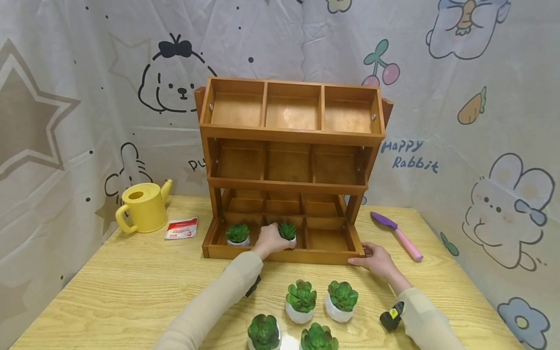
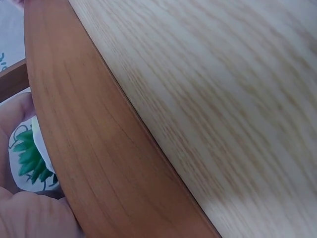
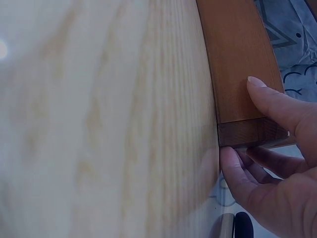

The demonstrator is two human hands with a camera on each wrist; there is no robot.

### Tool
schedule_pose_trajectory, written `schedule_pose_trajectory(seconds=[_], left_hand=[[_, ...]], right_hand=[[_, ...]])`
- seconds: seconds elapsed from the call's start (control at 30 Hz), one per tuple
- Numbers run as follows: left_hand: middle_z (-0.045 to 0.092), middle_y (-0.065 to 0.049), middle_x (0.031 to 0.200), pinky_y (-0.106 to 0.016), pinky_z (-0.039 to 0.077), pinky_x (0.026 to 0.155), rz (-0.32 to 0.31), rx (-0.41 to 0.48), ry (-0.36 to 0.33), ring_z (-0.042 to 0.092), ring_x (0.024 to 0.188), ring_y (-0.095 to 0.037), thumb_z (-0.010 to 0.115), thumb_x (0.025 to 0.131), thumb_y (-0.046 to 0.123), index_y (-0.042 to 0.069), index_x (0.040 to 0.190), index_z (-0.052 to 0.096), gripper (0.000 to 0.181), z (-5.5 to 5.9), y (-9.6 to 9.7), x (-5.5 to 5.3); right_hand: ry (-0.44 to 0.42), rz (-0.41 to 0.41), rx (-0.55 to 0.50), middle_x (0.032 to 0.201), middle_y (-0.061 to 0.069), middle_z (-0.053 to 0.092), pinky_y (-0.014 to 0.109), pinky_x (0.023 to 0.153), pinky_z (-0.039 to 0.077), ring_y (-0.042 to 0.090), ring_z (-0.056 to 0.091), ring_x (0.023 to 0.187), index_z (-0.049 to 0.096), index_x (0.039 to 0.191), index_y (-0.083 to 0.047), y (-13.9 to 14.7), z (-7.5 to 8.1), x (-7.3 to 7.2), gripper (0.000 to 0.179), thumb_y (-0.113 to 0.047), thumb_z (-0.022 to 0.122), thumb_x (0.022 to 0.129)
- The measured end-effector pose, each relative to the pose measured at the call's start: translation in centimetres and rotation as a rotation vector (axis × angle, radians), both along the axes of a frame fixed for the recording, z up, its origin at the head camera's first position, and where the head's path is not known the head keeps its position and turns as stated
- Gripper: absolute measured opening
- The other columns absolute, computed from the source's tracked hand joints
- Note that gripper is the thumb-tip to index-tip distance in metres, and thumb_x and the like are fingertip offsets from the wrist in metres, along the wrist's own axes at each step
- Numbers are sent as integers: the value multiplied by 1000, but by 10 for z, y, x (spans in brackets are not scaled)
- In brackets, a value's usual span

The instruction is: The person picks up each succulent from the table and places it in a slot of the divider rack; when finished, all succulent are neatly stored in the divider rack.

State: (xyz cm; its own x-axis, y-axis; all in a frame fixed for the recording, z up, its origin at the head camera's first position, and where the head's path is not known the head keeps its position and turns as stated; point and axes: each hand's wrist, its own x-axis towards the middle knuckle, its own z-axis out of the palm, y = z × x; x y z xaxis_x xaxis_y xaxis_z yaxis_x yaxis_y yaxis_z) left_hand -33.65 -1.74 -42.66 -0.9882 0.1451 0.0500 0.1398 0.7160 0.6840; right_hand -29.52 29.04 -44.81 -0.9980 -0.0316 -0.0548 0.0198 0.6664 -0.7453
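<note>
In the head view my left hand point(image 1: 270, 241) grips a small potted succulent point(image 1: 287, 231) with spiky leaves, inside the middle bottom compartment of a brown wooden tiered shelf point(image 1: 280, 256). The left wrist view shows its green leaves point(image 2: 32, 157) and part of the white pot between thumb and fingers, behind the front board. My right hand point(image 1: 375, 261) holds the front right corner of the shelf's base, thumb on the front face and fingers at the end, as the right wrist view shows. Another potted succulent point(image 1: 238, 234) stands in the left bottom compartment.
Several potted succulents, among them one point(image 1: 341, 300) near my right arm, stand in front of the shelf. A yellow watering can point(image 1: 145, 208) and a red-and-white packet point(image 1: 181, 228) lie left. A purple trowel with a pink handle point(image 1: 408, 244) lies right. Printed cloth hangs behind.
</note>
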Motion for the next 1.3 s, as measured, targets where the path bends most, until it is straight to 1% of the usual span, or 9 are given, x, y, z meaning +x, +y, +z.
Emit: schedule_pose_trajectory(seconds=[0.1, 0.27, 0.43, 0.5, 0.67, 0.87, 1.1, 1.3], left_hand=[[65, -18, 99, -43, 54, 76, 2, -3, 2, 63, 88, -30, 78, 73, 34, -5, 111, 59, 58, 1, 0, 1], [65, -17, 99, -43, 54, 75, 4, 5, -10, 63, 87, -29, 78, 74, 33, -4, 112, 59, 57, 2, 0, 2], [63, -22, 111, -46, 53, 80, 15, 9, -17, 62, 98, -35, 79, 74, 33, -7, 121, 55, 66, 3, 0, 3], [62, -23, 113, -47, 53, 82, 19, 10, -18, 62, 101, -36, 80, 74, 33, -7, 123, 54, 69, 2, 1, 3], [62, -23, 112, -47, 53, 82, 23, 19, -21, 62, 100, -36, 80, 73, 32, -7, 122, 55, 67, 3, 1, 4], [61, -25, 117, -48, 53, 83, 19, 26, -26, 61, 103, -38, 80, 74, 32, -8, 125, 53, 70, 4, 1, 5], [63, -24, 110, -47, 53, 79, 10, 21, -14, 62, 96, -36, 80, 74, 31, -9, 120, 55, 66, 4, 1, 6], [61, -25, 114, -48, 53, 83, 11, 25, -18, 61, 102, -38, 79, 74, 32, -8, 124, 52, 69, 2, 1, 4]], right_hand=[[-6, -2, -2, 133, 35, 48, 52, 98, 44, 46, 49, 121, 35, 138, 14, 0, 1, 1, 87, -34, 78, 79], [-9, -2, -2, 133, 35, 48, 52, 98, 44, 46, 49, 121, 35, 139, 14, -1, 2, 1, 87, -34, 78, 80], [-13, -4, -1, 134, 35, 47, 52, 98, 44, 46, 49, 121, 35, 139, 14, -1, 2, 1, 88, -34, 78, 80], [-13, -5, 0, 133, 35, 48, 52, 98, 44, 46, 49, 121, 35, 139, 14, -1, 2, 1, 88, -34, 78, 80], [-15, -6, 3, 134, 35, 47, 52, 98, 44, 46, 49, 122, 35, 139, 14, -1, 2, 1, 88, -35, 77, 80], [-17, -5, -4, 135, 35, 46, 52, 99, 43, 46, 48, 122, 34, 139, 15, -1, 3, 1, 88, -34, 77, 80], [-10, -4, 0, 134, 35, 47, 52, 98, 43, 45, 49, 121, 35, 139, 15, 0, 1, 0, 88, -34, 78, 80], [-5, -2, -7, 133, 35, 47, 52, 98, 44, 45, 49, 121, 35, 138, 15, 0, 0, 1, 88, -34, 78, 79]])
